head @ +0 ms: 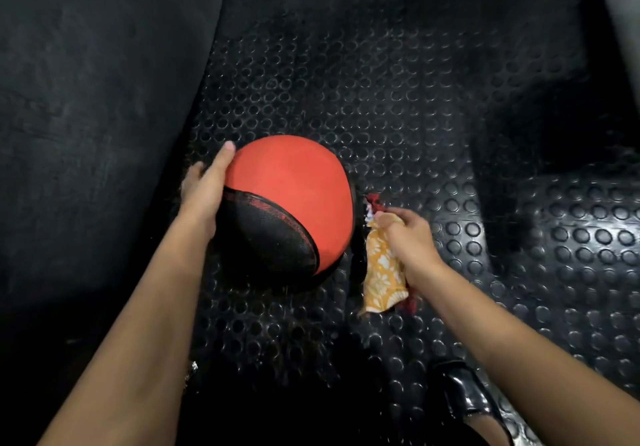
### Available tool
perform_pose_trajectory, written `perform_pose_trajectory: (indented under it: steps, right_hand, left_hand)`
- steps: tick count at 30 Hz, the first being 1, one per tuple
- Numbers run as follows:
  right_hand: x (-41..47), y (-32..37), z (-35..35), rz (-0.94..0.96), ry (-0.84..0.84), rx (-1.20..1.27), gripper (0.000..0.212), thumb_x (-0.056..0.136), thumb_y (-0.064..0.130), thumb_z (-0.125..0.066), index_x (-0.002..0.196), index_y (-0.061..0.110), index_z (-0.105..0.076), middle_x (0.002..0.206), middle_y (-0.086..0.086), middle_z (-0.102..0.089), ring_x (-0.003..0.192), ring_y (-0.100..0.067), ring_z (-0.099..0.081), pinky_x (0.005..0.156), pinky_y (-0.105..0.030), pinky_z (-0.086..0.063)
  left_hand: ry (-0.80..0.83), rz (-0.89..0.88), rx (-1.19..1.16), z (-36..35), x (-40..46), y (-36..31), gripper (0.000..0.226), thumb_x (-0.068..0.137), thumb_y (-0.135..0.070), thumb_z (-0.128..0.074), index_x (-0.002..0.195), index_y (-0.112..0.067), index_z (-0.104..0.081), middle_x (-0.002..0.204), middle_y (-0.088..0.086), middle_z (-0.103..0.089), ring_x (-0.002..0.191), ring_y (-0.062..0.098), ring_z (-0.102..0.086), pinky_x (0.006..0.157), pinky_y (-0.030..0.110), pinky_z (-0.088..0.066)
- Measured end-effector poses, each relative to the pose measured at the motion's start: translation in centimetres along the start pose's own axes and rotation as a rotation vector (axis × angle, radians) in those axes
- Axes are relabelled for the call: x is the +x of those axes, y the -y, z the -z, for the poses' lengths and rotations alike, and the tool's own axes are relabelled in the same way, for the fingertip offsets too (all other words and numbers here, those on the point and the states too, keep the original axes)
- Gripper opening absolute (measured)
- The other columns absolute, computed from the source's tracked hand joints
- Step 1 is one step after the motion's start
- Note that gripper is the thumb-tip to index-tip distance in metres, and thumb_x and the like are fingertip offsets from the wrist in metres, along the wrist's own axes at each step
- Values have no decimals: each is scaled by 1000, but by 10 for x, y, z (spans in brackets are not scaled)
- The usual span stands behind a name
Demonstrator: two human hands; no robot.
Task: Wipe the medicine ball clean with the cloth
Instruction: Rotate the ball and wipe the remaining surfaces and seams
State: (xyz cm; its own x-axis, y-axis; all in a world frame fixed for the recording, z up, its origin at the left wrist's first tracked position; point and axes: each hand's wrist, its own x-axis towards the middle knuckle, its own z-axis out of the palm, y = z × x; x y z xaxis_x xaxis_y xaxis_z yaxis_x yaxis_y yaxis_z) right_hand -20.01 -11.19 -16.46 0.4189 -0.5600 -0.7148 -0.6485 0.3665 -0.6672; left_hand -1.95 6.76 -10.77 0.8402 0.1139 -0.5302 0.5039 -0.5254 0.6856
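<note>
A red and black medicine ball (294, 189) rests on the studded black rubber floor. My left hand (204, 189) lies flat against the ball's left side, fingers straight and pointing up. To the right of the ball my right hand (408, 237) grips an orange and white patterned cloth (382, 272) with red edges. The cloth hangs down from my fist, just beside the ball's right side; contact with the ball is unclear.
The studded rubber mat (398, 99) covers the floor around the ball. A smooth dark padded surface (86, 99) rises on the left. A black shiny shoe (464, 393) shows at the bottom right. A dark shadowed shape (554, 134) lies at the right.
</note>
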Motion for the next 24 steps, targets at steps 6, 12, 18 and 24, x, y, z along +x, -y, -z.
perform_pose_trajectory:
  steps: [6,12,18,24]
  right_hand:
    - [11,3,-7,-362,342,397,29,93,28,-45,76,9,-58,58,-6,-59,47,-18,-55,49,-23,-49]
    - [12,-6,-14,-388,346,524,43,94,43,-42,79,11,-67,63,-6,-67,57,-20,-64,57,-27,-50]
    - [15,-21,-18,-408,345,679,56,91,58,-42,105,10,-66,94,-12,-70,87,-26,-64,85,-40,-51]
    - [21,-21,-18,-332,347,683,45,92,49,-44,88,9,-65,67,-6,-68,57,-18,-65,56,-25,-54]
  left_hand:
    - [156,126,-35,-1,-8,-3,81,70,-69,-65,132,-18,-52,117,-2,-58,104,19,-57,95,35,-46]
    - [122,98,6,5,-5,7,84,71,-80,-54,127,-17,-58,123,-1,-60,109,19,-57,98,35,-43]
    - [368,241,-86,-15,-10,11,47,92,-58,-40,93,-19,-66,89,7,-69,82,20,-62,64,29,-46]
    - [391,118,-116,-26,-5,7,42,95,-53,-39,85,-23,-67,87,2,-70,88,18,-62,78,33,-48]
